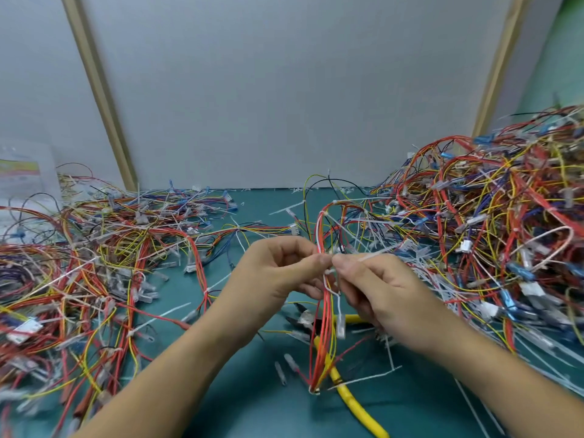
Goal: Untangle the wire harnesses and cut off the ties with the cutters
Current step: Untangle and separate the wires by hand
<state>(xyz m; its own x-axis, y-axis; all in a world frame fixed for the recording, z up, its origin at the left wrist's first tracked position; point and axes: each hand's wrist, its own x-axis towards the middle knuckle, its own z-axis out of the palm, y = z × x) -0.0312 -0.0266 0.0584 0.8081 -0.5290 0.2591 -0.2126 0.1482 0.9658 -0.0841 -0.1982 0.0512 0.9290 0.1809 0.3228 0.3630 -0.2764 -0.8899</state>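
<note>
A wire harness (325, 330) of red, orange, yellow and white wires hangs upright at the centre, looping up to about the table's middle and down to a tied end near the front. My left hand (278, 273) pinches the bundle from the left. My right hand (376, 289) pinches it from the right, where a white cable tie (369, 257) sticks out to the right. The cutters (344, 384), with yellow handles and dark jaws, lie on the green mat under the harness, and neither hand holds them.
A big tangled heap of harnesses (493, 216) rises at the right, with loose white ties spilling toward the front. A flatter spread of harnesses (94, 263) covers the left. The green mat (252, 390) shows in the middle. A grey wall (284, 90) stands behind.
</note>
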